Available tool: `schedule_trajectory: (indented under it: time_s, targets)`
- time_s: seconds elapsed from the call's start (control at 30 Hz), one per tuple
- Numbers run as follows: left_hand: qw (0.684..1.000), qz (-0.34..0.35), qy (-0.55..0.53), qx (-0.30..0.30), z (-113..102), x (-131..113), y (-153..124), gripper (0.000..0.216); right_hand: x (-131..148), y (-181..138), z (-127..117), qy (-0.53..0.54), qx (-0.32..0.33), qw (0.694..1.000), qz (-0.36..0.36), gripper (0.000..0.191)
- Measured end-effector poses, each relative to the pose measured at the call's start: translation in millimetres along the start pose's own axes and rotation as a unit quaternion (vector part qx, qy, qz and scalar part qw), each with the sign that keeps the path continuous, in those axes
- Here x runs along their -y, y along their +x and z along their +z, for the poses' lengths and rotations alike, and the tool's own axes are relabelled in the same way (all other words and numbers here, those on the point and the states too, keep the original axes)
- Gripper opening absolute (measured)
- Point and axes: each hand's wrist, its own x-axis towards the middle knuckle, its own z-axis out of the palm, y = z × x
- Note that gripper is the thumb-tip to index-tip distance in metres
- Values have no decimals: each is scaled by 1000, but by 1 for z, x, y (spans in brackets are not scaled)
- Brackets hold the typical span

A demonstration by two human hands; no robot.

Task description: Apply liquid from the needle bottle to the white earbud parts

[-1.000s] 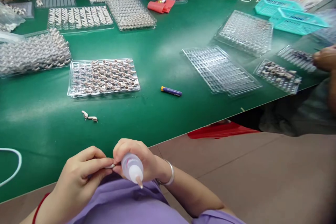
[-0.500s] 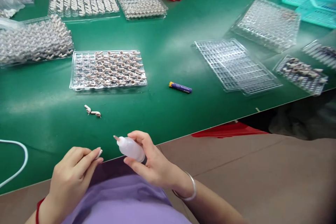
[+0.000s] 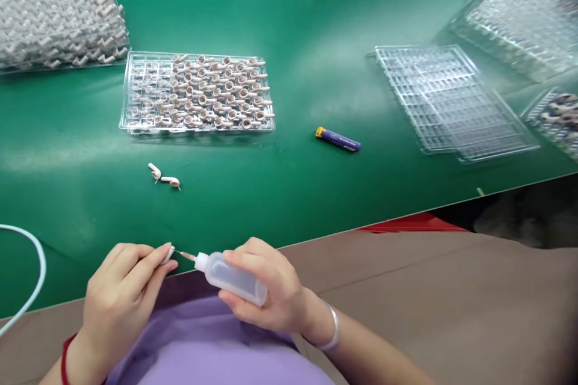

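My left hand [image 3: 121, 295], at the table's front edge, pinches a small white earbud part [image 3: 168, 254] between thumb and fingers; most of it is hidden. My right hand [image 3: 271, 289] is wrapped round a translucent squeeze bottle [image 3: 235, 278] with a thin needle tip [image 3: 186, 255]. The needle points left, its end at or very close to the white part; whether they touch I cannot tell. Two loose earbud shells [image 3: 163, 176] with short stems lie on the green table [image 3: 253, 192] beyond my left hand. Behind them stands a clear tray [image 3: 149, 81] partly filled with similar shells.
A purple tube with an orange end [image 3: 338, 139] lies right of the tray. Empty clear trays [image 3: 451, 102] overlap further right, near a stacked clear tray [image 3: 524, 18]. Filled trays [image 3: 58, 24] stand at the back left. A white cable [image 3: 38, 264] curves at the left edge.
My right hand has turned the bottle, and its needle has come left to the white part. My left hand keeps its pinch. The view has tilted down and closer.
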Motion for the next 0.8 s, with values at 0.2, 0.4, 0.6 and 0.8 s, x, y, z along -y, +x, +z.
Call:
schedule_trajectory:
  time_s: [0.2,0.4,0.6,0.8]
  targets:
    - [1000,-2,-5,-1,0,-1,2,26,0,1,1,-6,7,1000,3,43]
    - [1000,-2,-2,3,-1,-2,1,26,0,0,0,-10,14,1000,8,47]
    - [1000,-9,-1,10,-2,-2,1,28,-1,-2,-1,-11,20,1000,10,50]
    - [1000,-8,-1,7,-2,-3,2,28,0,-1,0,-9,20,1000,10,49]
